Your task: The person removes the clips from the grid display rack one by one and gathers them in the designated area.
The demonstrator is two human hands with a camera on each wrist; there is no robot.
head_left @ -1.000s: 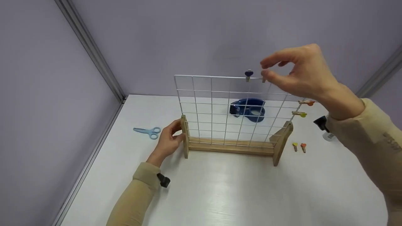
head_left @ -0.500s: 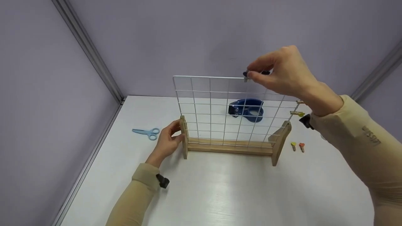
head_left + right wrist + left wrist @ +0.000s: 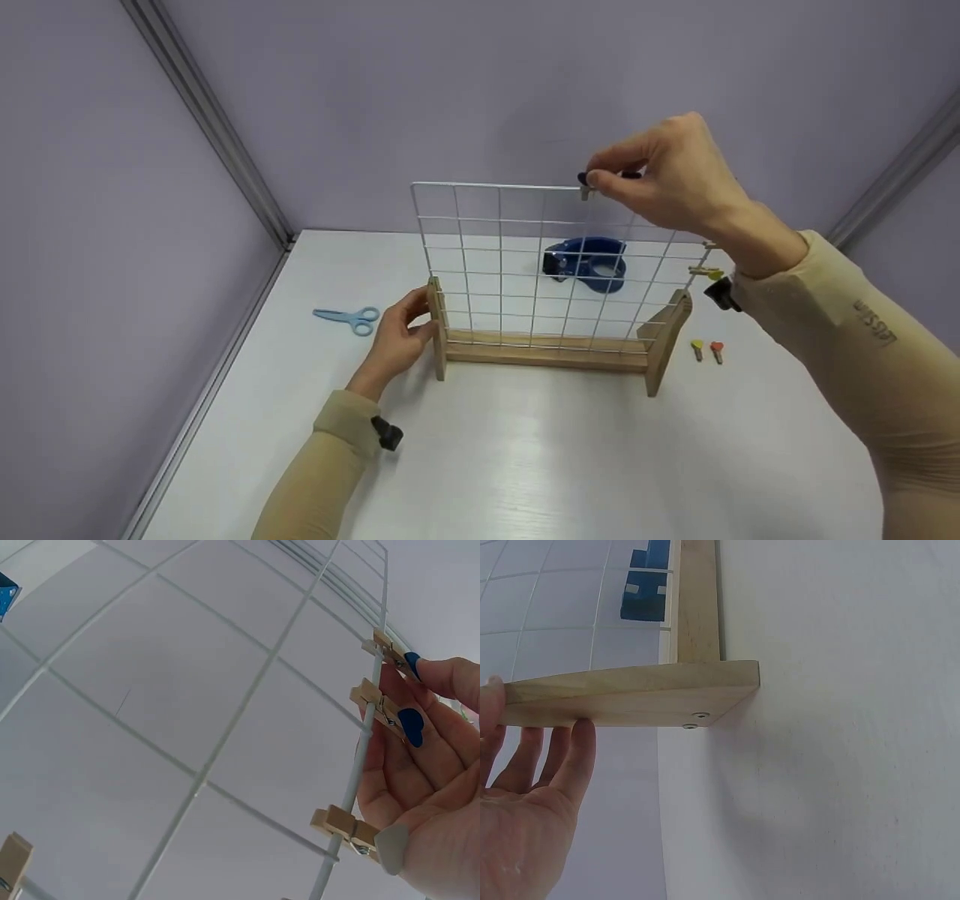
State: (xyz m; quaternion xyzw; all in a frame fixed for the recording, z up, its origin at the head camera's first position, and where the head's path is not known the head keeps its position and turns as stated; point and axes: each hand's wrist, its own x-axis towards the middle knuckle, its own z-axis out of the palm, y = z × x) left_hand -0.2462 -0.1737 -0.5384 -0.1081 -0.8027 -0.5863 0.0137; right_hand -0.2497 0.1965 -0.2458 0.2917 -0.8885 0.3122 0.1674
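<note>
Fingers (image 3: 600,178) of the right hand (image 3: 675,184) pinch a blue peg (image 3: 390,714) on the wire grid's (image 3: 525,255) top edge, near the table's far edge. Squeeze gently; the left hand (image 3: 397,337) grips the wooden stand (image 3: 439,337).

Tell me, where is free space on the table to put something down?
The wide white table in front of the wooden rack is bare. A smaller patch lies between the scissors and the left hand. Right of the rack, two small pegs crowd it.

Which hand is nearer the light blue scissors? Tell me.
Left. The left hand grips the rack's wooden end post just right of the scissors; the right hand is up at the grid's top wire.
</note>
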